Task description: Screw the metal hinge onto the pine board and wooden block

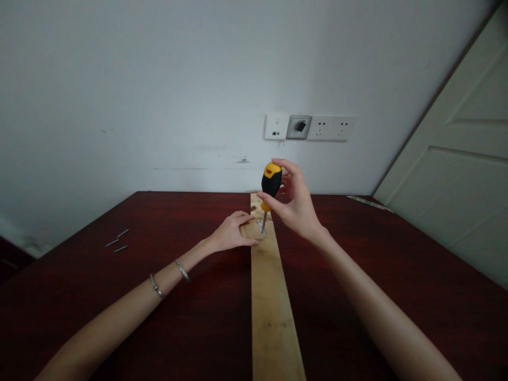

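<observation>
A long pale wooden plank (272, 301) lies lengthwise on the dark red table (159, 296). My right hand (296, 203) is closed around the black and yellow handle of a screwdriver (271, 182), held upright with its tip down on a small metal piece (262, 228) on the plank. My left hand (232, 233) rests on the plank's left edge beside that piece, fingers pinched toward the screwdriver tip. What the fingers press is too small to make out. Two bracelets sit on my left wrist.
Three loose screws or nails (118, 241) lie on the table at the far left. Wall sockets (309, 127) sit on the white wall behind. A white door (456, 174) stands at the right. A thin strip (369, 202) lies at the table's far right corner.
</observation>
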`<action>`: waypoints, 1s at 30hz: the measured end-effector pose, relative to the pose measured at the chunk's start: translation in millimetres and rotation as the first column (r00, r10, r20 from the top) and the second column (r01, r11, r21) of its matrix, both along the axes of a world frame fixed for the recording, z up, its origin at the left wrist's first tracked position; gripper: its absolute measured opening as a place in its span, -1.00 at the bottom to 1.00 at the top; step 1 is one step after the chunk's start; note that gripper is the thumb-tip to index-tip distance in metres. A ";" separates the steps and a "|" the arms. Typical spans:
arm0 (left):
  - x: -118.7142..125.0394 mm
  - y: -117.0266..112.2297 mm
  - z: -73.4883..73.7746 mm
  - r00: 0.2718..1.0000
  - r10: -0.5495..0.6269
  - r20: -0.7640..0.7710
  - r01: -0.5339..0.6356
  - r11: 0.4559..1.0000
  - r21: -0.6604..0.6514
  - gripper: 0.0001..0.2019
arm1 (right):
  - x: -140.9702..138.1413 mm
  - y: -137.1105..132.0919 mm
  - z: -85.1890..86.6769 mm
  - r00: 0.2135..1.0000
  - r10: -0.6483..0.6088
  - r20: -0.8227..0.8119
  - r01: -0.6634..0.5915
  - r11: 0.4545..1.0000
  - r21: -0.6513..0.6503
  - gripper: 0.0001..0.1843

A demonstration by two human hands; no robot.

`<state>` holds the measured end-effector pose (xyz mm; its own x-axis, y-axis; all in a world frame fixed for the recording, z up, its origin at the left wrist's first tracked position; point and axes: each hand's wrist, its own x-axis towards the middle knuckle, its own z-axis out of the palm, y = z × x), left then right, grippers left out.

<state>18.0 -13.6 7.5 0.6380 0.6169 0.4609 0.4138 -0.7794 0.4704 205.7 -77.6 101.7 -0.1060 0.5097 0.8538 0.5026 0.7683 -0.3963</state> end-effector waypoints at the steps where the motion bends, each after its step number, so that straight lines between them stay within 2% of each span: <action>1: -0.3 0.4 0.6 1.000 -0.002 0.005 0.002 1.000 -0.013 -0.35 | 0.2 0.1 -0.3 1.000 0.017 -0.007 -0.017 1.000 -0.001 -0.35; 5: -2.6 2.3 4.9 0.999 -0.019 0.029 0.022 0.997 -0.075 -0.39 | 1.7 -0.2 0.0 0.993 0.077 -0.085 -0.076 0.997 0.006 -0.32; 8: -4.6 3.7 8.3 0.999 -0.020 0.034 0.023 0.997 -0.067 -0.38 | 2.4 0.0 0.6 0.986 0.084 -0.146 -0.082 0.996 0.020 -0.31; 16: -9.2 6.7 14.8 1.000 -0.022 0.003 0.022 1.000 0.018 -0.35 | 1.7 2.8 -1.7 0.982 0.042 -0.184 -0.032 0.998 0.057 -0.29; 25: -13.5 5.7 28.7 1.000 0.000 -0.014 0.002 0.991 0.137 -0.36 | -0.2 4.7 -3.2 0.976 0.036 -0.216 -0.014 0.995 0.102 -0.25; 30: -15.2 6.7 32.2 0.997 0.054 -0.056 -0.040 0.973 0.228 -0.36 | -1.1 5.7 -5.3 0.982 -0.029 -0.185 0.052 0.991 0.120 -0.24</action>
<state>2.8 -6.9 39.7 0.6421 0.5312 0.5528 0.4752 -0.8416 0.2567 204.6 -71.9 96.4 0.0761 0.3999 0.9134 0.4624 0.7974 -0.3877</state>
